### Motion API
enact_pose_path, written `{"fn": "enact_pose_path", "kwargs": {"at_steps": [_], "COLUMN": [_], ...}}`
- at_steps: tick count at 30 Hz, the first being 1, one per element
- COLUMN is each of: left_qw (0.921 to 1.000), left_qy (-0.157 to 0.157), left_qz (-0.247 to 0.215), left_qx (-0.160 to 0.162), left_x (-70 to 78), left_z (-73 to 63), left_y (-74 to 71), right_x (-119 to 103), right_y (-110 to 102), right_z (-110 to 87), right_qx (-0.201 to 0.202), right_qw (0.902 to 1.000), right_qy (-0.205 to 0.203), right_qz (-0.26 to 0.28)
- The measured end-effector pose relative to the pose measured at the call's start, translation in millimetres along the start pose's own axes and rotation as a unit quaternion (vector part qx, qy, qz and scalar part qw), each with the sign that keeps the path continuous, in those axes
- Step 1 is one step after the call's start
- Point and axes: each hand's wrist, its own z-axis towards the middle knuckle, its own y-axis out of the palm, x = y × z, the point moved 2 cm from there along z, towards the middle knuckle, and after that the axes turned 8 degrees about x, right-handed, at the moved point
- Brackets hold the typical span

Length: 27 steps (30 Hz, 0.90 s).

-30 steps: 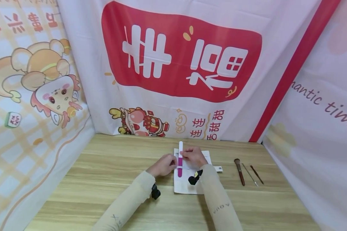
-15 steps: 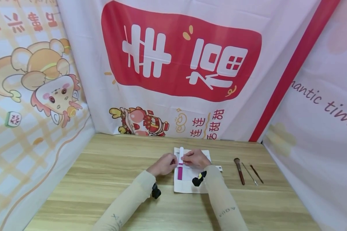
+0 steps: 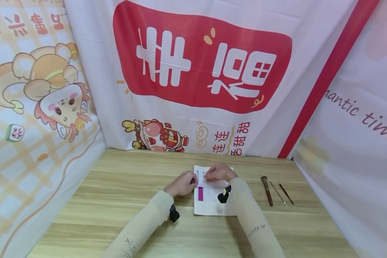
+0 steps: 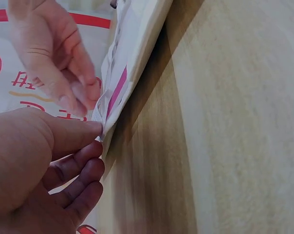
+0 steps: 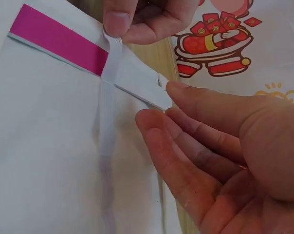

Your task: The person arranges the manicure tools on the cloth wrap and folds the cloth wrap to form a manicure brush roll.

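Observation:
A white fabric case [image 3: 209, 209] lies spread on the table. Along its left side sits a flat magenta and white nail file [image 3: 200, 194], threaded under a white elastic strap [image 5: 113, 56]. Its magenta end goes down behind the case's lower flap. My left hand [image 3: 184, 182] pinches the strap between thumb and fingers at the case's left edge. My right hand [image 3: 220, 172] is just right of the file's white end. In the right wrist view, its thumb and fingertips stand apart around that end, not pressed together.
To the right on the wooden table [image 3: 116, 200] lie a makeup brush [image 3: 267, 191], a thin metal tool [image 3: 278, 194] and a slim brown-handled tool [image 3: 286, 194]. Printed cloth [image 3: 200, 71] hangs behind the table and at both sides.
The nail file has slid down under the strap, its magenta end passing behind the flap. My right hand has followed it down, then shifted right off it. My left hand stays on the strap.

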Motion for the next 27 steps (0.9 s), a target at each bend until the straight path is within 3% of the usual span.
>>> {"fn": "enact_pose_path", "kwargs": {"at_steps": [4,7,10,15,22,27], "left_qw": [1.0,1.0,0.9999,0.9999,0.9997,0.9998], "left_qy": [-0.002,-0.007,-0.011,-0.003,0.006,-0.001], "left_qz": [0.004,0.002,-0.001,0.012,0.021,0.019], "left_qx": [0.006,0.004,0.0,0.006,0.011,0.008], "left_x": [-1.4,-1.5,-0.6,0.3,-1.8,-3.5], "left_z": [-1.5,-1.2,-0.7,0.2,-0.1,0.9], "left_y": [-1.2,-1.0,-0.1,2.8,5.9,6.8], "right_x": [-10,-11,-6,5,10,12], "right_y": [-4,0,8,19,27,29], "right_z": [7.9,13.8,18.4,23.9,21.4,21.1], "right_qx": [0.032,0.051,0.06,0.058,0.044,0.057], "right_qw": [0.9945,0.9851,0.9764,0.9693,0.9684,0.9574], "right_qy": [-0.066,-0.134,-0.174,-0.205,-0.216,-0.239], "right_qz": [-0.075,-0.096,-0.113,-0.122,-0.117,-0.151]}}
